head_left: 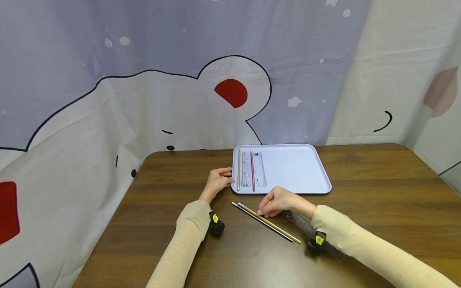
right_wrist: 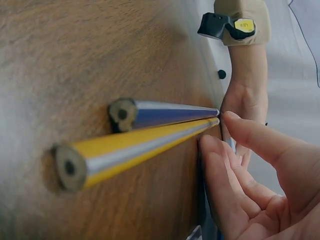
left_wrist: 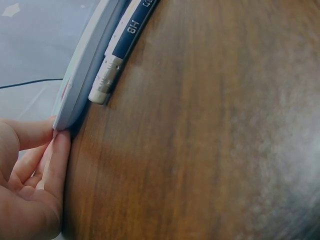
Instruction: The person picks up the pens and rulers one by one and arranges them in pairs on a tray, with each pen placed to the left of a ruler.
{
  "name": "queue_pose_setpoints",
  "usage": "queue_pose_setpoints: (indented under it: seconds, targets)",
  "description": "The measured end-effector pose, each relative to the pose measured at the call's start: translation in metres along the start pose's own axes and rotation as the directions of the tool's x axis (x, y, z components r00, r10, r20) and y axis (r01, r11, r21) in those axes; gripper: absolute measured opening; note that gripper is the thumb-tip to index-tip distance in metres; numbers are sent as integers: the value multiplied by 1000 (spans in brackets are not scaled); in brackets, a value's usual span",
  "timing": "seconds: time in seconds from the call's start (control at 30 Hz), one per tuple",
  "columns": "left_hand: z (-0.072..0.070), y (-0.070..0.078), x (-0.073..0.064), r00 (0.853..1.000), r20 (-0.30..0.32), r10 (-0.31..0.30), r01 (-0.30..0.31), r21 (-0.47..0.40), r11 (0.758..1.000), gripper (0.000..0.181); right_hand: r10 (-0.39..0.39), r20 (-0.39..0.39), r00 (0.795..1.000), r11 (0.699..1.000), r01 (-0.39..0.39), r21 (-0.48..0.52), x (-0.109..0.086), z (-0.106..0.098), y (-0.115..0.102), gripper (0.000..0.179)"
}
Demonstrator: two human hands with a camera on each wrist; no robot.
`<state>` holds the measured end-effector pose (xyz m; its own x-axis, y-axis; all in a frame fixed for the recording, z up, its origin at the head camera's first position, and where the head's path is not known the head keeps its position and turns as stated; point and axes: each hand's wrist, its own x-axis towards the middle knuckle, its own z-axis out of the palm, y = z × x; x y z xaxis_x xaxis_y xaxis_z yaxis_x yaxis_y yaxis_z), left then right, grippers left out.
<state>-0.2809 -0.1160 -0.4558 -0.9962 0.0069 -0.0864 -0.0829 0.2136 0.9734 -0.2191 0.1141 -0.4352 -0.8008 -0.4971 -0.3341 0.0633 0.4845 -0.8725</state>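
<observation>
Yellow-and-silver pencil (head_left: 270, 224) slants rightward, nearside of tray (head_left: 291, 170); right hand (head_left: 278, 201) nearer, just beside, fingers parted, empty; left hand (head_left: 217, 182) pinches tray edge.

Plain cream sleeves (head_left: 363, 246) are worn, wrinkled just behind the left hand (head_left: 216, 183) and the right hand (head_left: 278, 201). Close to each, a black wrist camera (head_left: 217, 229) is mounted, marked with a yellow label (right_wrist: 244, 25) bearing dark print.

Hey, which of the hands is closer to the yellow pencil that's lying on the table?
The right hand. Its fingertips are close beside the yellow pencil; contact is unclear. The left hand is farther off, holding the left edge of the tray.
</observation>
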Motion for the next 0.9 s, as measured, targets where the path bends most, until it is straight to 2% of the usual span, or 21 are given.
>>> queue_pose_setpoints:
  seconds: [0.27, 0.37, 0.43, 0.9]
  targets:
    - [-2, -6, 3, 998, 22, 57, -56, -24, 998, 40, -18, -10, 1000, 999, 18, -34, 2, 2, 2, 21]
    - [-2, -4, 3, 999, 22, 47, -46, -21, 999, 40, -16, -14, 1000, 999, 16, -43, 2, 2, 2, 21]
    - [-1, -3, 2, 1000, 9, 15, -15, -6, 1000, 41, -14, -13, 1000, 999, 13, -50, 2, 3, 1, 21]
    - [1, -1, 1, 1000, -6, 3, -3, 0, 1000, 43, -6, -2, 1000, 996, 6, -87, -3, -2, -2, 19]
